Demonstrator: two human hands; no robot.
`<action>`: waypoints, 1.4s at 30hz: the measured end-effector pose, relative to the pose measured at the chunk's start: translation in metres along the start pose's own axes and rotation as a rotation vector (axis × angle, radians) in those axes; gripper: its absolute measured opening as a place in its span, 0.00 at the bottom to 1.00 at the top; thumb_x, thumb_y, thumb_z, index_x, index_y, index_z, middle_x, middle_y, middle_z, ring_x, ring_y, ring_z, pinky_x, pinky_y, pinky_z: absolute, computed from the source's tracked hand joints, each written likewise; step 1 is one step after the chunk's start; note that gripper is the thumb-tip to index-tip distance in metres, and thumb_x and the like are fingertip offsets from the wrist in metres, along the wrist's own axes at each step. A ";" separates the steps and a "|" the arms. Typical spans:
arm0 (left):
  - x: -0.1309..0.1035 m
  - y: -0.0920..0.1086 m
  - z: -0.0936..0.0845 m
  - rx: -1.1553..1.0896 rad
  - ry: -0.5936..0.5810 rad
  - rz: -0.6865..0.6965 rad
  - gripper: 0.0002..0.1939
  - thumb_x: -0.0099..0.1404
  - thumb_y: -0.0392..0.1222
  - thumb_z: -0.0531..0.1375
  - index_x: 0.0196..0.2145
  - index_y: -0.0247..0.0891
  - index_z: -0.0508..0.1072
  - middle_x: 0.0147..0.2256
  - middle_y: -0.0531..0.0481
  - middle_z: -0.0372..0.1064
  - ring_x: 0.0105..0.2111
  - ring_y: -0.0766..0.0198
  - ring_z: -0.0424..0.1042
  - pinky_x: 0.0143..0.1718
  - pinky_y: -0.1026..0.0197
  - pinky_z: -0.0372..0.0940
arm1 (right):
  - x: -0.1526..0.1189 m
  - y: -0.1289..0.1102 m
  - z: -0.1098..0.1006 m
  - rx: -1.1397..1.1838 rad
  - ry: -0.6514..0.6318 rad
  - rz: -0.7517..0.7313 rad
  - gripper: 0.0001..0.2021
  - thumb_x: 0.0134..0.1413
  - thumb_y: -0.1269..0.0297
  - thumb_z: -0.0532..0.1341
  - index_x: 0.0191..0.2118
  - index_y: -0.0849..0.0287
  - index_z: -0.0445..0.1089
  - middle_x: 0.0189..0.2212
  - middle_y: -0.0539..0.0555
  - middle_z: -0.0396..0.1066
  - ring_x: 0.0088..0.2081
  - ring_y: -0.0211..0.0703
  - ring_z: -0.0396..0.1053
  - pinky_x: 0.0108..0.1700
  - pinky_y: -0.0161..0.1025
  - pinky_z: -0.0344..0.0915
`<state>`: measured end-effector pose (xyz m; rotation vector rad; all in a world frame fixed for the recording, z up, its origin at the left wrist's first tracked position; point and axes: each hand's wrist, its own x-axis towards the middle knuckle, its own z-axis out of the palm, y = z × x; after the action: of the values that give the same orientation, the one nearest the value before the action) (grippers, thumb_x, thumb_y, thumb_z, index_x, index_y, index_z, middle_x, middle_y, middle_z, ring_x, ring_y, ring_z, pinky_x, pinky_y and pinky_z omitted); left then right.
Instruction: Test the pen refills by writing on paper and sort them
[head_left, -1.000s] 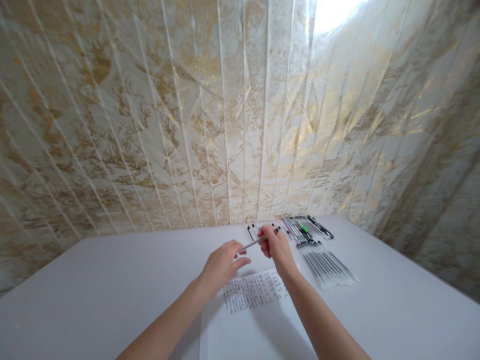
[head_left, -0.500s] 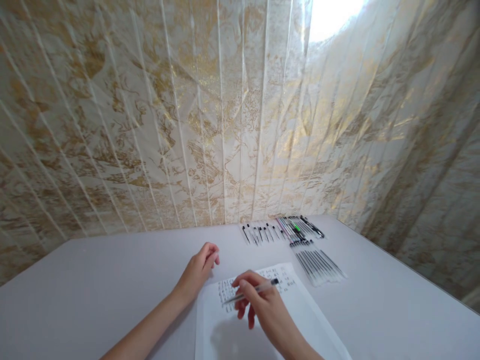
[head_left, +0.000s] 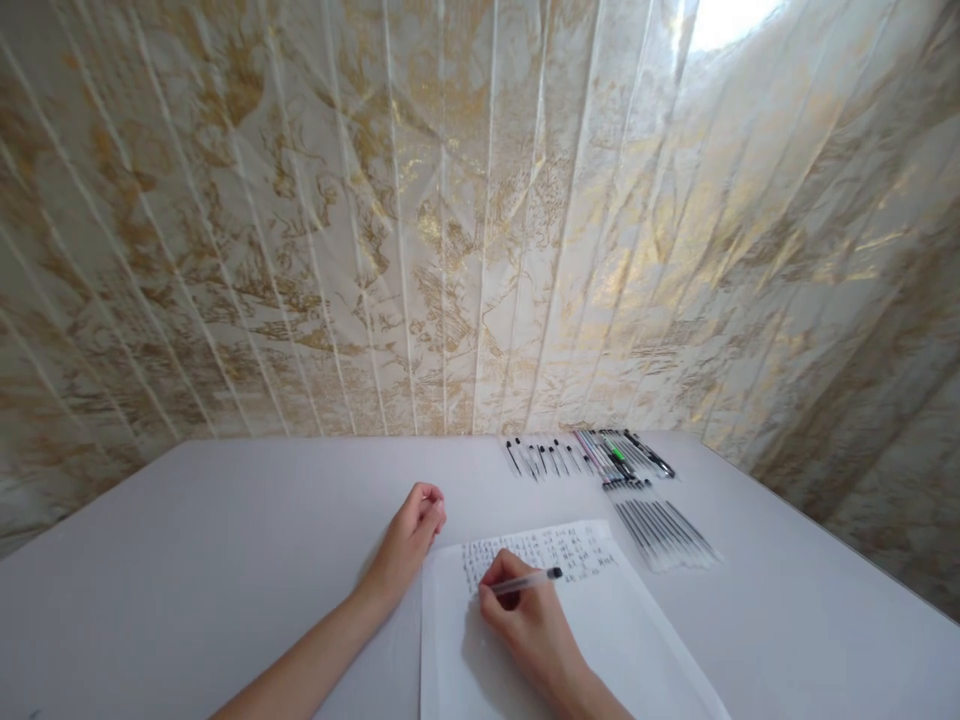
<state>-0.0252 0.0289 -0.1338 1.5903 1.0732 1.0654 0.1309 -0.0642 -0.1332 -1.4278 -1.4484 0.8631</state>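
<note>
My right hand (head_left: 529,620) grips a pen (head_left: 525,582) with a clear barrel and a black end. Its hidden tip is at the paper, beside the handwriting. Beneath the hand lies a white sheet of paper (head_left: 600,650), with rows of small dark characters across its upper part. My left hand (head_left: 421,520) rests on the table just off the sheet's upper left corner. Its fingers are curled into a loose fist, and nothing shows in them.
Several pens (head_left: 555,458) lie spread at the table's back edge. To their right is a denser group of pens (head_left: 626,455), including a green-marked one. Nearer sits a row of dark pens or refills (head_left: 667,530). A gold-patterned curtain (head_left: 450,250) hangs behind the white table (head_left: 187,560).
My right hand has come down onto the paper, its fingers closing tighter around the pen. The left hand keeps its pose by the sheet. The whole view has shifted slightly.
</note>
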 end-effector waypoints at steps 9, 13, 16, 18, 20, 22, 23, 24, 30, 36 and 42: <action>-0.005 0.002 0.000 0.063 -0.076 0.073 0.13 0.67 0.51 0.48 0.37 0.40 0.63 0.22 0.60 0.54 0.21 0.69 0.53 0.21 0.68 0.49 | 0.000 0.000 0.000 -0.049 -0.025 -0.002 0.04 0.46 0.69 0.55 0.24 0.57 0.59 0.18 0.46 0.58 0.23 0.36 0.55 0.26 0.34 0.52; -0.005 0.003 0.000 0.080 -0.094 0.081 0.12 0.67 0.50 0.48 0.37 0.40 0.64 0.22 0.60 0.54 0.22 0.68 0.54 0.23 0.67 0.51 | 0.000 -0.001 0.000 -0.075 -0.034 0.003 0.04 0.46 0.69 0.55 0.23 0.57 0.58 0.18 0.46 0.58 0.23 0.36 0.55 0.26 0.33 0.51; -0.006 0.005 -0.001 0.094 -0.104 0.079 0.12 0.67 0.50 0.49 0.36 0.40 0.64 0.22 0.60 0.53 0.22 0.68 0.55 0.24 0.66 0.52 | 0.000 -0.001 0.000 -0.067 -0.034 0.014 0.05 0.44 0.69 0.55 0.22 0.57 0.58 0.18 0.46 0.58 0.22 0.35 0.54 0.25 0.33 0.51; -0.006 0.006 0.000 0.106 -0.109 0.076 0.12 0.67 0.50 0.49 0.36 0.40 0.64 0.22 0.60 0.53 0.22 0.68 0.55 0.24 0.66 0.52 | 0.000 -0.001 0.000 -0.060 -0.027 0.007 0.04 0.44 0.69 0.55 0.22 0.57 0.59 0.17 0.46 0.58 0.22 0.35 0.54 0.25 0.32 0.51; -0.006 0.006 0.000 0.122 -0.114 0.074 0.12 0.67 0.50 0.48 0.36 0.40 0.64 0.22 0.60 0.53 0.22 0.68 0.54 0.24 0.66 0.51 | 0.001 0.000 -0.001 -0.064 -0.017 -0.005 0.04 0.44 0.69 0.55 0.23 0.58 0.59 0.18 0.46 0.59 0.22 0.35 0.55 0.24 0.32 0.51; -0.007 0.005 0.000 0.137 -0.115 0.074 0.12 0.67 0.49 0.48 0.36 0.40 0.64 0.22 0.60 0.53 0.22 0.68 0.53 0.24 0.66 0.51 | 0.001 0.001 -0.001 -0.073 -0.010 -0.014 0.05 0.45 0.69 0.55 0.22 0.58 0.59 0.18 0.45 0.58 0.22 0.34 0.55 0.24 0.31 0.51; -0.007 0.005 0.000 0.141 -0.116 0.076 0.12 0.67 0.49 0.48 0.35 0.40 0.64 0.22 0.60 0.53 0.22 0.68 0.53 0.24 0.66 0.51 | 0.001 0.001 -0.001 -0.076 -0.009 -0.018 0.05 0.45 0.69 0.55 0.22 0.58 0.59 0.18 0.45 0.58 0.22 0.34 0.55 0.24 0.31 0.51; -0.006 0.005 0.000 0.143 -0.117 0.078 0.12 0.67 0.49 0.48 0.35 0.40 0.64 0.22 0.59 0.53 0.22 0.67 0.53 0.24 0.66 0.51 | 0.001 0.001 -0.001 -0.078 -0.010 -0.021 0.05 0.45 0.69 0.55 0.22 0.58 0.59 0.18 0.45 0.58 0.22 0.34 0.55 0.24 0.31 0.51; -0.007 0.006 0.000 0.167 -0.140 0.078 0.11 0.67 0.49 0.48 0.35 0.40 0.64 0.22 0.59 0.54 0.22 0.67 0.54 0.24 0.66 0.51 | 0.002 -0.003 0.001 -0.114 -0.031 -0.002 0.04 0.45 0.70 0.55 0.23 0.58 0.59 0.17 0.45 0.58 0.22 0.34 0.55 0.25 0.32 0.51; -0.008 0.007 0.000 0.240 -0.164 0.081 0.11 0.67 0.48 0.47 0.35 0.41 0.63 0.21 0.60 0.54 0.22 0.66 0.56 0.25 0.65 0.52 | 0.003 -0.005 -0.002 -0.065 -0.058 -0.014 0.05 0.48 0.68 0.55 0.28 0.59 0.67 0.19 0.46 0.62 0.22 0.35 0.57 0.26 0.32 0.53; -0.009 0.007 0.001 0.400 -0.167 0.121 0.11 0.68 0.47 0.45 0.35 0.42 0.64 0.22 0.59 0.58 0.23 0.65 0.61 0.27 0.65 0.54 | 0.001 -0.004 -0.002 -0.072 -0.023 -0.058 0.04 0.43 0.71 0.55 0.25 0.59 0.66 0.19 0.46 0.59 0.23 0.35 0.55 0.26 0.32 0.52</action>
<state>-0.0252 0.0188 -0.1284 2.0457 1.1355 0.8096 0.1315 -0.0643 -0.1284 -1.4258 -1.5441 0.8008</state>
